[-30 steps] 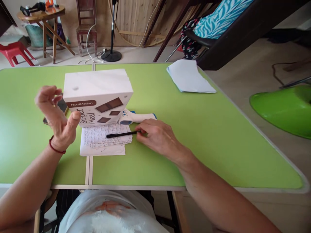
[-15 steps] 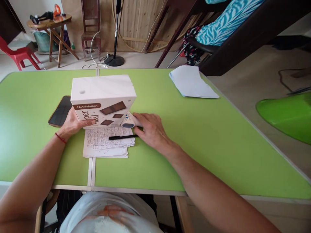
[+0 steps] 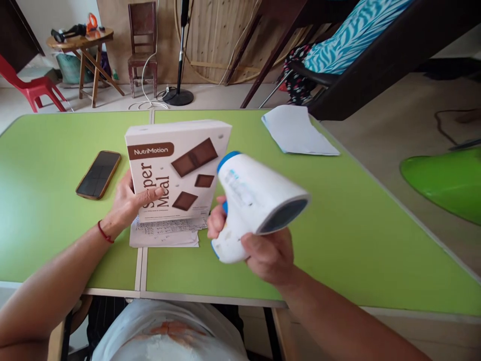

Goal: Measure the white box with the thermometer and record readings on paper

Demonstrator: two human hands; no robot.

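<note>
My left hand (image 3: pixel 126 205) grips the lower left side of a white NutriMotion box (image 3: pixel 150 173), its thumb across the printed front. The box is lifted and faces me, with brown chocolate bars pictured on it. Under it lie handwritten papers (image 3: pixel 165 238), partly covered. My right hand (image 3: pixel 266 250) is wrapped round the handle of a white and blue infrared thermometer (image 3: pixel 251 185), raised above the table just right of the box. Its blue end points toward the box and its dark oval end toward me. No pen shows now.
A phone (image 3: pixel 98 174) lies on the green table (image 3: pixel 338 240), left of the box. Folded white sheets (image 3: pixel 296 130) lie near the far right edge. Beyond the table are a red chair (image 3: pixel 37 87), a small wooden table (image 3: pixel 105 35) and a black stand (image 3: pixel 179 96).
My right hand has picked up the thermometer from beside the box and brought it up nearer me. My left hand has moved the box slightly right and tilted its front toward me.
</note>
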